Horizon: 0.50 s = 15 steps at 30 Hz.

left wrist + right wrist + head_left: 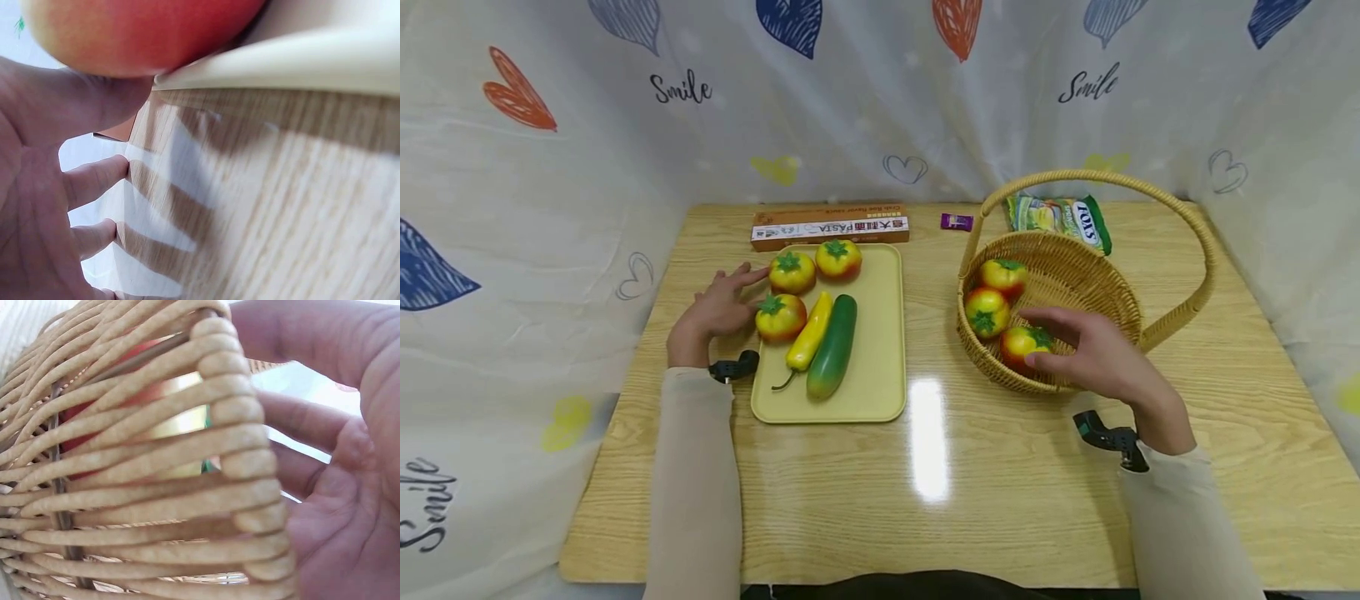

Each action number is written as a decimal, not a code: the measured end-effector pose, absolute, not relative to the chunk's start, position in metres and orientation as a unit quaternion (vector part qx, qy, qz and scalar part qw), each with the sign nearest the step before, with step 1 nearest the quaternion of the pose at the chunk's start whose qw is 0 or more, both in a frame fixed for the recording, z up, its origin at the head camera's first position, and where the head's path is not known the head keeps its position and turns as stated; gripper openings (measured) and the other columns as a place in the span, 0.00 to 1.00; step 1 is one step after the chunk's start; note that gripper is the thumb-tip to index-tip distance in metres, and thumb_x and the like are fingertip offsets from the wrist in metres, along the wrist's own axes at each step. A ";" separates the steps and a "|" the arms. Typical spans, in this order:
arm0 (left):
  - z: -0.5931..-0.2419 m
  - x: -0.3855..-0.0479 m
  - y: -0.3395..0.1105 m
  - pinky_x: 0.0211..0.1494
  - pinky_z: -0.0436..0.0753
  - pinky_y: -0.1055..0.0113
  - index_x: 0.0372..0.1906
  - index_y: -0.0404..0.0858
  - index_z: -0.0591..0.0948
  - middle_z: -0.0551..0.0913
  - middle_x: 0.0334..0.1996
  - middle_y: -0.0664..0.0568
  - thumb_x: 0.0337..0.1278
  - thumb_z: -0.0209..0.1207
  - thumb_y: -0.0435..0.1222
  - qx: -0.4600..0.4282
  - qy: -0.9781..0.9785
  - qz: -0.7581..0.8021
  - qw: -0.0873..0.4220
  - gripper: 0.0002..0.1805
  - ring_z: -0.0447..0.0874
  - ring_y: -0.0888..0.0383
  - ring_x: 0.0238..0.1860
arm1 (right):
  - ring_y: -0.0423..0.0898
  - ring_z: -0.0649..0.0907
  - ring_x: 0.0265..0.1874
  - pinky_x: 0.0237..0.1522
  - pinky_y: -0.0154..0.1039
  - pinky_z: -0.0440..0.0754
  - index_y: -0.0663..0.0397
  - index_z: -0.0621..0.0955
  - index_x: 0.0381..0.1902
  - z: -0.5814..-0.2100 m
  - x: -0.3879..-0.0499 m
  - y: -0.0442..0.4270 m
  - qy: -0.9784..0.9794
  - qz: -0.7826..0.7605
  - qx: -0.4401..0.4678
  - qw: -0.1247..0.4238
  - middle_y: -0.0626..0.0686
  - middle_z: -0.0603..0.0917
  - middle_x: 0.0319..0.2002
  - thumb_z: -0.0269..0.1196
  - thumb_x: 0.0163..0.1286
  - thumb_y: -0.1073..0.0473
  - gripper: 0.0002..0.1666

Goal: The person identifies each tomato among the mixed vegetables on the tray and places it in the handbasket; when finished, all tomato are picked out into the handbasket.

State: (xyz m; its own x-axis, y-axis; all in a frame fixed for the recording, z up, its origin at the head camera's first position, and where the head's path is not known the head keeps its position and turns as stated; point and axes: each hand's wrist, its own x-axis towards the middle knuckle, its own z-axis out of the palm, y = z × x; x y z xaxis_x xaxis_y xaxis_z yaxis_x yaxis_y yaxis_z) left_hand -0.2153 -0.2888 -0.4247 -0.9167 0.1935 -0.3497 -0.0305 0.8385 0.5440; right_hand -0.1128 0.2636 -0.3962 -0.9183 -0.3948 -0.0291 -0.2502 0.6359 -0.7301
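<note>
In the head view my left hand rests at the left edge of a yellow tray, fingers spread. Its index finger reaches the upper-left tomato, and its thumb touches the lower tomato. A third tomato, a yellow pepper and a green cucumber also lie on the tray. My right hand reaches over the rim of a wicker basket, its loosely bent fingers and thumb around the nearest tomato. Two more tomatoes lie at the basket's left side.
Behind the tray lies a long pasta box. A small purple packet sits between box and basket, and a green FOX'S bag is behind the basket. The basket's tall handle arches above it. A printed curtain surrounds the wooden table.
</note>
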 end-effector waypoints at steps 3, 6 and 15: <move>-0.425 -0.216 -0.288 0.75 0.27 0.13 0.89 0.48 0.60 0.40 0.91 0.37 0.84 0.56 0.44 0.043 0.937 0.284 0.199 0.37 0.24 0.25 0.87 | 0.65 0.83 0.70 0.63 0.16 0.74 0.61 0.81 0.72 -0.395 -0.113 0.264 0.891 -0.413 -0.172 0.082 0.63 0.84 0.71 0.76 0.73 0.61 0.33; -0.424 -0.216 -0.288 0.75 0.27 0.13 0.89 0.48 0.60 0.40 0.91 0.37 0.84 0.55 0.44 0.043 0.937 0.285 0.199 0.37 0.23 0.25 0.87 | 0.61 0.84 0.70 0.62 0.17 0.77 0.61 0.81 0.73 -0.391 -0.112 0.262 0.884 -0.432 -0.164 0.071 0.63 0.84 0.71 0.76 0.73 0.61 0.33; -0.426 -0.217 -0.288 0.75 0.26 0.13 0.89 0.49 0.60 0.40 0.91 0.37 0.84 0.55 0.45 0.041 0.937 0.280 0.204 0.36 0.23 0.25 0.87 | 0.42 0.88 0.65 0.67 0.29 0.83 0.62 0.83 0.71 -0.384 -0.122 0.226 0.820 -0.540 -0.187 0.026 0.66 0.85 0.68 0.75 0.70 0.70 0.32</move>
